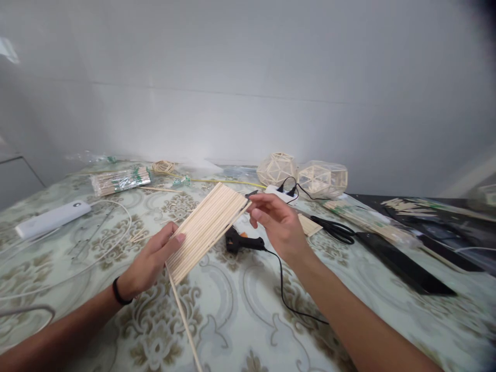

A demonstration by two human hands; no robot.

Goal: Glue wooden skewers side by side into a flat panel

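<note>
My left hand (153, 261) is closed on a flat panel of wooden sticks (213, 227) laid side by side, its thumb across the near face. The panel is tilted above the table. A longer thin stick (183, 315) runs down from under that hand toward the lower edge of the view. My right hand (279, 225) is at the panel's upper right corner, fingers curled around the tip of a wooden stick (232, 223) lying along the panel's right edge. Its exact grip is partly hidden. Behind the panel, a black glue gun (244, 241) rests on the table.
Black scissors (335, 229) and a dark flat blade-like piece (403, 263) lie to the right. Stick-frame polyhedrons (322, 178) stand behind a white power strip (279, 194). Bagged sticks (122, 181) and a white device (53, 219) with a cable are at left.
</note>
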